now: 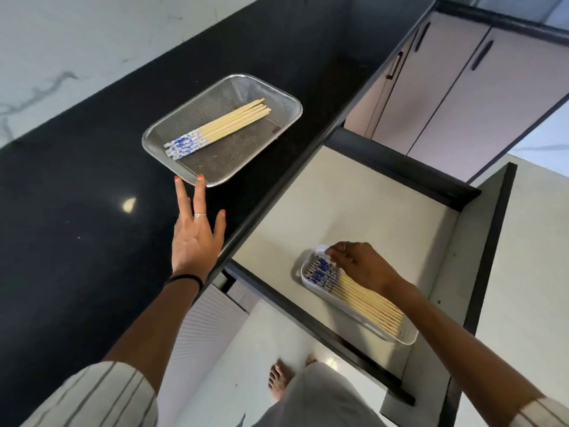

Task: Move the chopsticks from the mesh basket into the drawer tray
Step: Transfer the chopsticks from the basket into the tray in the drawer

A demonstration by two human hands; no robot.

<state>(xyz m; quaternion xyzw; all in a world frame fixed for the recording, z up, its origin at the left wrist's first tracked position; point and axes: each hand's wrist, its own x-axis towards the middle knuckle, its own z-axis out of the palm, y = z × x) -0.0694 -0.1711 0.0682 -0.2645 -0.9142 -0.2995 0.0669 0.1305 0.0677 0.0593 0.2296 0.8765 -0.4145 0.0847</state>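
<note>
Because the chopsticks (215, 127) remaining in the mesh basket (284, 97) are judged light, stiff and smooth enough to roll or slip, they are best pinched as a bundle near the middle of their length, between the bare wood and the blue-patterned ends. A handful is shown lying side by side in the mesh basket on the black desk (77, 211), while a larger row is already laid in the white drawer tray (406, 339), held in the open drawer (338, 192) beside and below the mesh basket. The left hand (195, 238) is seen with fingers spread straight and nothing held, its fingertips at the basket's near rim; the right hand (360, 266) is shown with fingers curled at the patterned ends in the drawer tray, though whether a stick is pinched cannot be told.
</note>
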